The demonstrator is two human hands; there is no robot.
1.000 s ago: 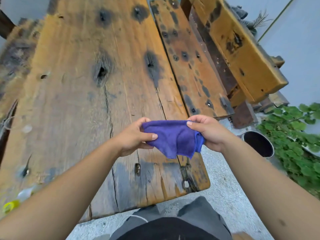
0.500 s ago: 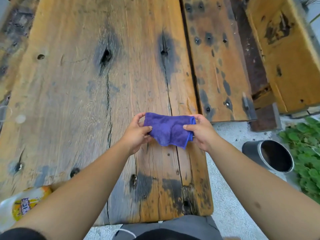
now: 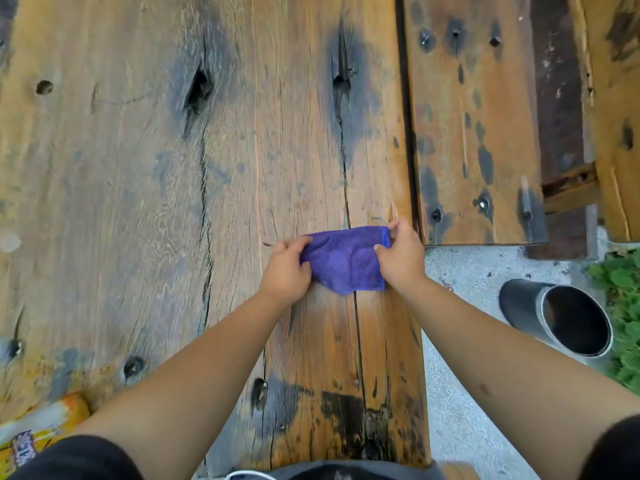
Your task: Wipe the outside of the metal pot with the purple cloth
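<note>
Right now both hands — left (image 3: 287, 268), right (image 3: 401, 258) — pinch the purple cloth (image 3: 346, 259); the metal pot (image 3: 557, 318) sits empty.

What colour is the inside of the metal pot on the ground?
Black or very dark inside the metal pot, with a pale rim; head view.

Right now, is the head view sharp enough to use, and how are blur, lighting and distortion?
Head view: purple cloth and both hands fairly sharp; yellow packet and metal pot near the edges are smeared; light is soft, without glare; wide-angle bending shows on the wooden table.
</note>
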